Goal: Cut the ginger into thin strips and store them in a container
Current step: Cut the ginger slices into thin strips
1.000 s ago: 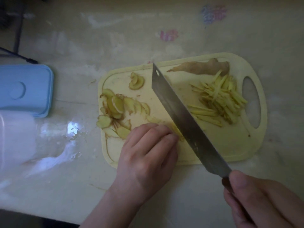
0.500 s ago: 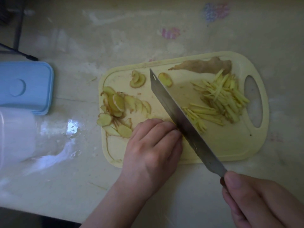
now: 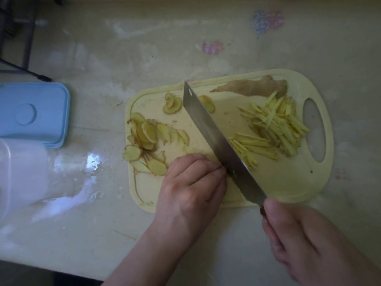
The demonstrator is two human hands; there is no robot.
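A pale yellow cutting board (image 3: 288, 182) lies on the counter. My left hand (image 3: 191, 188) rests curled on ginger slices near the board's front, with its knuckles against the cleaver blade (image 3: 218, 141). My right hand (image 3: 305, 244) grips the cleaver's handle at the lower right. A fan of ginger slices (image 3: 148, 137) covers the board's left side. Cut ginger strips (image 3: 274, 129) are piled on the right. An uncut ginger piece (image 3: 253, 87) lies along the far edge. What my left fingers hold down is mostly hidden.
A blue container lid (image 3: 33, 114) sits at the left, and a clear plastic container (image 3: 22, 172) stands in front of it. The counter (image 3: 165, 48) has a glossy covering with small flower prints. Two loose slices (image 3: 172, 105) lie near the board's far edge.
The cleaver has stepped leftward, closer to my left hand, leaving fresh strips on its right. My left hand has drawn back slightly along the slices.
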